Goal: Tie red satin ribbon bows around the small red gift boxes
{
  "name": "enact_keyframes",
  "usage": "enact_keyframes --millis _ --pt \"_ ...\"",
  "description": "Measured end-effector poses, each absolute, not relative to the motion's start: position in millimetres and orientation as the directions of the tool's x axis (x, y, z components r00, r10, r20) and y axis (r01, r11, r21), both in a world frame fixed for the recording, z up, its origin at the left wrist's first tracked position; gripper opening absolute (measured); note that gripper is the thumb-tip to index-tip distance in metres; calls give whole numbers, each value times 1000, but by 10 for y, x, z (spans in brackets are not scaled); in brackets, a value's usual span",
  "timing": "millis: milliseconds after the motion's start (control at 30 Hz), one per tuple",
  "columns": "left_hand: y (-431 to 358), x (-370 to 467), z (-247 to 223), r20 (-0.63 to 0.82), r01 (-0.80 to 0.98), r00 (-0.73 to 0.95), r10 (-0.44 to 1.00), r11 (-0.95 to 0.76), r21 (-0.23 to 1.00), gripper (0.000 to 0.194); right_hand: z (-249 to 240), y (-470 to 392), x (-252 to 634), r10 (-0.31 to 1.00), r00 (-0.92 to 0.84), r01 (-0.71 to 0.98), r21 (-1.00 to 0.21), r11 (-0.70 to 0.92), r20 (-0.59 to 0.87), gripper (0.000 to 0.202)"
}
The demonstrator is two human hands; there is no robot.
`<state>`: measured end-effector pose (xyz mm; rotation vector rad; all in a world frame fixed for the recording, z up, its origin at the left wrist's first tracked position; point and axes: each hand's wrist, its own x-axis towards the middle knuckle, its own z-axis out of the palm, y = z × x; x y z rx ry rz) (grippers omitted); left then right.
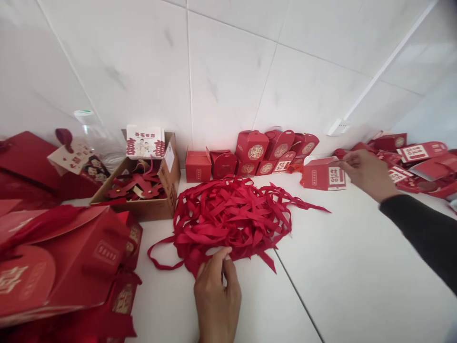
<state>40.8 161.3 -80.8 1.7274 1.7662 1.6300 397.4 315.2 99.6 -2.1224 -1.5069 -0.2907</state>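
Note:
My left hand (217, 290) is at the near edge of a heap of loose red ribbons (232, 219), its fingers curled and the tips pinched on ribbon. The exact strip between them is partly hidden. Out to the right, my right hand (369, 174) pinches the top edge of a red paper gift box (321, 174). That box has a white label with red characters and lies on its side on the white table. Orange-red material shows behind its left end.
Several red boxes (253, 145) stand along the tiled wall. A cardboard carton (169, 176) holds red tags and printed cards (144, 142). Large red boxes (82, 257) crowd the left side, near a clear plastic bottle (96, 136). More red boxes (417, 162) are piled at right.

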Motion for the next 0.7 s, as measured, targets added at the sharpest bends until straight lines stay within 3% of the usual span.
enact_keyframes --millis 167,267,400,500,600,700 --pt "1547 430 -685 340 424 -355 871 -174 889 29 978 2374 3622 818 303 911 -401 -98 490 19" --pt "1472 440 -637 398 301 -302 866 -309 902 46 773 1920 3294 861 259 800 -597 63 437 31" --pt "1328 470 -600 478 194 -114 871 -452 871 77 497 1489 2794 976 90 623 -776 100 198 25" --pt "1198 470 -594 395 179 -82 915 -376 909 93 404 1319 2597 986 0 594 -793 135 168 27" --pt "1070 422 -624 368 203 -137 920 -338 919 90 379 1327 2601 981 -98 624 -757 193 169 25" --pt "981 379 -678 409 259 -89 908 -375 890 91 297 1547 2667 977 -121 680 -702 212 177 29"
